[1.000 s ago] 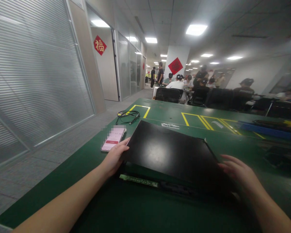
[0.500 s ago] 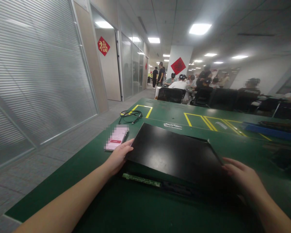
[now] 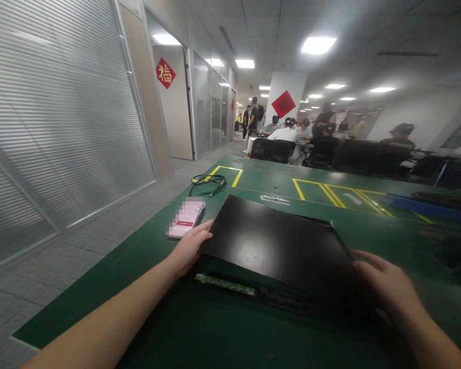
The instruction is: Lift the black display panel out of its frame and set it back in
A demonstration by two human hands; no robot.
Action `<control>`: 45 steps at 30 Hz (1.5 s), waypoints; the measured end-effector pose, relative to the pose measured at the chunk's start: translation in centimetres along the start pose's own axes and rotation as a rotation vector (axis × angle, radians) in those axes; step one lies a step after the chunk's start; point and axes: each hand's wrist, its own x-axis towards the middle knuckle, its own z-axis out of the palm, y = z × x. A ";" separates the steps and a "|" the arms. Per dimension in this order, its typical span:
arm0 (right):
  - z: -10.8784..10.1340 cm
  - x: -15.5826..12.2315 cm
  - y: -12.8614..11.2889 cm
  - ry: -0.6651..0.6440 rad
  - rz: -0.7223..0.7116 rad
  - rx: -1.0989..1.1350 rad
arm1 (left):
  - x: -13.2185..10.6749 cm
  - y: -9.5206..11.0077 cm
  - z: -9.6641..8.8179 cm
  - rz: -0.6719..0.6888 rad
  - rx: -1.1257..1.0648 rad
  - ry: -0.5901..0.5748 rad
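A flat black display panel (image 3: 272,241) is held between my two hands, low over the green table and slightly tilted. My left hand (image 3: 188,248) is closed on its left edge, the thumb lying along the rim. At the opposite edge my right hand (image 3: 386,277) grips the panel, with some fingers hidden beneath. Below the near edge runs a narrow green circuit board strip (image 3: 226,285), its right part lost in shadow. A phone (image 3: 184,223) with a lit, partly blurred-out screen lies beside my left hand.
A coiled black cable (image 3: 208,177) lies beyond the phone on the green table (image 3: 100,300). Yellow tape (image 3: 307,180) marks areas farther back. A blue tray (image 3: 407,205) of dark items stands at right. Chairs (image 3: 271,149) and several people are behind the table.
Both hands keep their hold on the panel, which has barely moved. The whole view has shifted slightly, and people in the background have changed posture a little.
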 end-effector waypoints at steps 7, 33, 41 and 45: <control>-0.2 0.1 0.1 0.004 -0.028 -0.035 | 0.1 -0.1 -0.1 -0.005 -0.011 0.006; 0.0 -1.3 -1.6 0.021 -0.016 -0.038 | 0.3 0.1 -0.2 -0.065 -0.028 0.064; 0.1 -1.3 -1.5 0.047 -0.019 -0.029 | 0.3 0.1 -0.4 -0.070 -0.015 0.070; 0.0 -1.6 -2.0 0.031 -0.022 -0.047 | 0.3 -0.1 -0.5 -0.052 -0.022 0.053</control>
